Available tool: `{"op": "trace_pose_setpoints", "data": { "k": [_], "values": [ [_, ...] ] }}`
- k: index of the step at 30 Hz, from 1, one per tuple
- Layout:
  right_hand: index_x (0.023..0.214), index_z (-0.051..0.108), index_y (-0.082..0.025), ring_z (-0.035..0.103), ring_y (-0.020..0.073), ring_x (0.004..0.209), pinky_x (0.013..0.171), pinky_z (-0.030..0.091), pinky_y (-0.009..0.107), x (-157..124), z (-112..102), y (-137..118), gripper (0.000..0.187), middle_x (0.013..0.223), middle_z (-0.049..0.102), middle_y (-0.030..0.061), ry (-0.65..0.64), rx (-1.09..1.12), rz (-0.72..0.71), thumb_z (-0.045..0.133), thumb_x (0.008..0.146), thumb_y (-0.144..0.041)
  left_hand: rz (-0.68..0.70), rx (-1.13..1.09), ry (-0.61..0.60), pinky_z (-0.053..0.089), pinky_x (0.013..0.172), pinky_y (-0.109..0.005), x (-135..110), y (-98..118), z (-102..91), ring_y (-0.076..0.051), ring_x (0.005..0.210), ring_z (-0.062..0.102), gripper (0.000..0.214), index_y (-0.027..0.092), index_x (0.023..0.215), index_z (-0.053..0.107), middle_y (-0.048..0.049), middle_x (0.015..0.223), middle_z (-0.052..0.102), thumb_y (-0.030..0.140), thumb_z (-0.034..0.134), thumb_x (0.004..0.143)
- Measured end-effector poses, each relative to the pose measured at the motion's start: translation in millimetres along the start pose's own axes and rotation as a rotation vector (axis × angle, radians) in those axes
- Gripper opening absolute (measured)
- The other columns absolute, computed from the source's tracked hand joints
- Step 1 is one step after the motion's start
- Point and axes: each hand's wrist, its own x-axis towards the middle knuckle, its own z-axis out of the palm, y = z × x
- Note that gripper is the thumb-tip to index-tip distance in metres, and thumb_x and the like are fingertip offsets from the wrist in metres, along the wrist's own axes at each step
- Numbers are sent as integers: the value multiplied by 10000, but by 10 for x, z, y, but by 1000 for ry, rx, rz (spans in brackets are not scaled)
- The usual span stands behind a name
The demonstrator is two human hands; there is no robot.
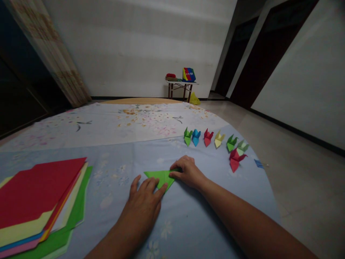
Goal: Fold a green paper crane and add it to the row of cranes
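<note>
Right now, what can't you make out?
All in the head view:
- Green paper: lower left edge under the left hand, right corner under the right hand.
- Paper stack: left side cut off by the picture edge.
- Pale green bird: partly hidden by the red bird in front.
- Box: lettering too small and blurred.

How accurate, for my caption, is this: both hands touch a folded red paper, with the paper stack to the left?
The head view shows the folded paper is green, not red. The left hand and right hand do touch it; the paper stack lies left.
</note>
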Motion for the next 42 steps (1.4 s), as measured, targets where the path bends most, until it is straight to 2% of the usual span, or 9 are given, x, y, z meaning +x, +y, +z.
{"op": "trace_pose_setpoints", "data": {
  "k": [13,19,28,33,42],
  "values": [
    [823,683,-256,511,184,884,832,276,326,0,28,14,159,791,644,8,-13,-34,-8,690,711,-368,42,-24,47,200,1006,-565,11,-40,-18,-234,1058,524,394,321,1133,587,-36,1068,610,143,484,798],
    [843,678,-257,501,187,898,831,270,329,-3,12,-3,167,808,645,11,-29,-62,-14,680,723,-373,58,-156,157,251,970,-516,58,-153,79,-222,1008,512,262,315,1049,638,-24,1016,593,276,476,846],
    [878,668,-254,483,197,928,835,254,341,-12,6,-22,184,836,648,16,-38,-113,-33,667,740,-375,-39,-220,176,283,900,-468,130,-123,102,-223,957,512,179,344,915,694,-7,933,592,358,543,819],
    [885,667,-252,480,197,930,837,253,342,-18,-5,-26,188,853,642,20,-49,-114,-36,656,749,-382,-79,-233,186,287,895,-459,134,-96,101,-218,938,519,196,331,848,709,-5,914,590,376,519,831],
    [953,648,-258,451,211,981,863,262,369,-16,9,-3,256,912,615,36,-39,-125,-9,658,742,-404,-117,-217,205,272,890,-462,151,-78,142,-224,944,529,116,336,833,707,-2,921,594,346,614,765]
  ]
}}
